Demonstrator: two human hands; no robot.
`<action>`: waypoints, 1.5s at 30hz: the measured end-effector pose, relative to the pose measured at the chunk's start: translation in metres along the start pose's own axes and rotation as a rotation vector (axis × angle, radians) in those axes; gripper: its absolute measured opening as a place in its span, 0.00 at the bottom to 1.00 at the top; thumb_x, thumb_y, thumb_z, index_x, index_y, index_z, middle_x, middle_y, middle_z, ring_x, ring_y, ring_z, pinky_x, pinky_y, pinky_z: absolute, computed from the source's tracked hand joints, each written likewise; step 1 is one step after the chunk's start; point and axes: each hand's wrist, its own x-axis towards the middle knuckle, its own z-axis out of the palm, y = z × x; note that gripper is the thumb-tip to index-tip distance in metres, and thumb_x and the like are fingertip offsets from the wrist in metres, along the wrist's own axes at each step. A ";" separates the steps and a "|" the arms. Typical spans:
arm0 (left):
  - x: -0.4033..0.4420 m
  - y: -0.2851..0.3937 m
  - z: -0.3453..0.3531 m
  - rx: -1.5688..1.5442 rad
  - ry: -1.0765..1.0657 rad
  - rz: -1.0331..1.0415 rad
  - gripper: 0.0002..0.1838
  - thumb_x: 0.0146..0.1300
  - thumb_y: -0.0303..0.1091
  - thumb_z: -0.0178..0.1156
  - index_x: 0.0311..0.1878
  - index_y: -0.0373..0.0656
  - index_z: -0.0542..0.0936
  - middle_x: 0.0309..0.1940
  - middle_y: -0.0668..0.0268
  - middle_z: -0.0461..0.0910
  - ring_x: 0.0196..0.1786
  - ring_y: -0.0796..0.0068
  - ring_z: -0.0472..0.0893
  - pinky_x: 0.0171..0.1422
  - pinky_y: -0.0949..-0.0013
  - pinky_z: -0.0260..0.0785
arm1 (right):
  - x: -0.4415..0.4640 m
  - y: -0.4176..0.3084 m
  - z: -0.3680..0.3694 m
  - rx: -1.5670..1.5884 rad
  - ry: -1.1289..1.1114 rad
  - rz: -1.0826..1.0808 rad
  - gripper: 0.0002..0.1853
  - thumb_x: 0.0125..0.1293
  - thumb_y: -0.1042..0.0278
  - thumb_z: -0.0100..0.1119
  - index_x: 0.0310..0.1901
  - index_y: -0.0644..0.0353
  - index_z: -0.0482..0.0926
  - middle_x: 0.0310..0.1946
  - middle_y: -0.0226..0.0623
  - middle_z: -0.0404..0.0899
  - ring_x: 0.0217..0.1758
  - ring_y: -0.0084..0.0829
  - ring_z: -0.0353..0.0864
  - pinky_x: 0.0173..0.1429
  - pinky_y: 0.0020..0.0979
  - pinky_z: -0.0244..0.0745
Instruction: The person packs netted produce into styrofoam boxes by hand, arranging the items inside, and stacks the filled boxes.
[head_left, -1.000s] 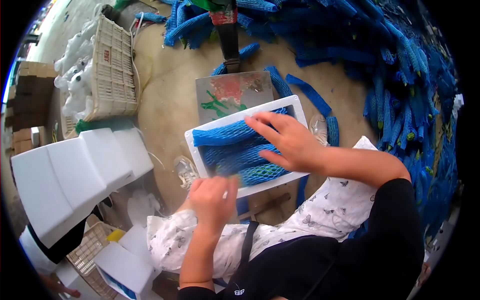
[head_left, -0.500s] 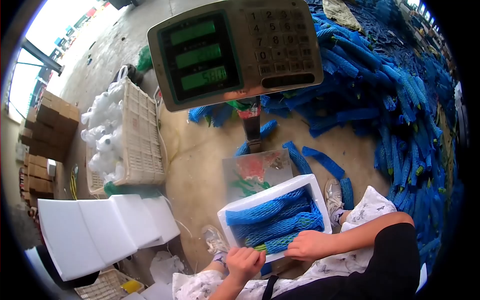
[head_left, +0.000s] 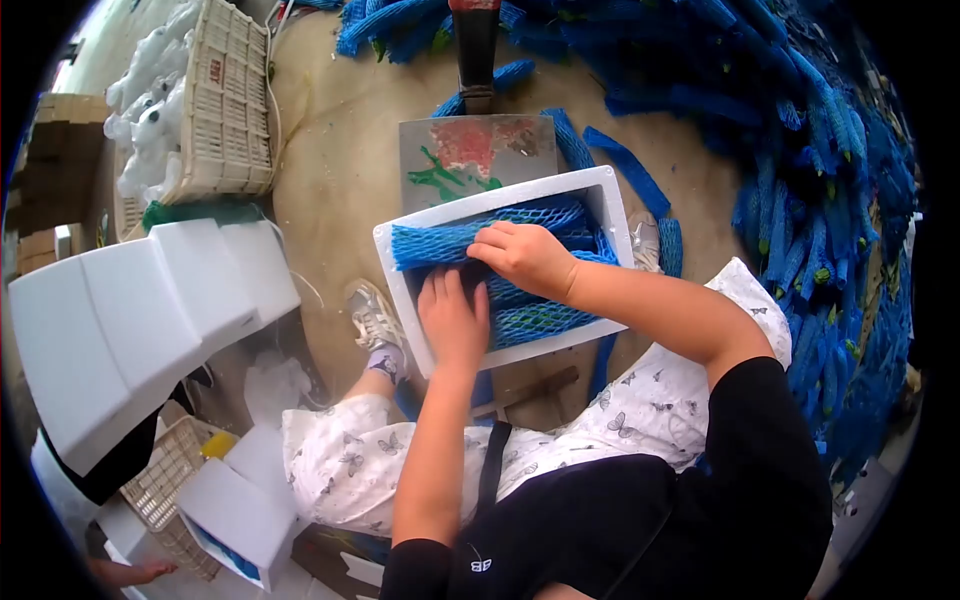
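Observation:
A white foam box (head_left: 616, 215) stands tilted between my knees, several long blue net-sleeved vegetables lying in it. My right hand (head_left: 525, 260) reaches over the box with fingers closed on the end of a blue net-sleeved vegetable (head_left: 435, 244) along the far side. My left hand (head_left: 455, 318) is inside the near-left part of the box. Its fingers are stretched out with the thumb apart, and the fingertips are just below that sleeve. Green shows through the mesh of another sleeved vegetable (head_left: 540, 322) near the front wall.
Behind the box is the scale's metal plate (head_left: 420, 150) with its post (head_left: 476, 60). A large heap of blue-sleeved vegetables (head_left: 800, 190) lies to the right. At left are a crate (head_left: 230, 110) of white bags and stacked white foam boxes (head_left: 130, 320). Another person's hand (head_left: 150, 572) shows lower left.
My view has tipped down, so the scale display is out of sight. Both hands have moved from the box's near edge into it, the right one onto the far sleeve.

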 end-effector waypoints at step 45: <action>-0.090 -0.030 -0.201 -0.111 0.418 -0.556 0.23 0.60 0.45 0.61 0.57 0.45 0.76 0.28 0.50 0.82 0.34 0.46 0.82 0.40 0.50 0.73 | -0.072 -0.080 -0.123 0.124 0.147 0.674 0.17 0.65 0.58 0.56 0.39 0.68 0.80 0.26 0.44 0.81 0.31 0.34 0.80 0.39 0.35 0.72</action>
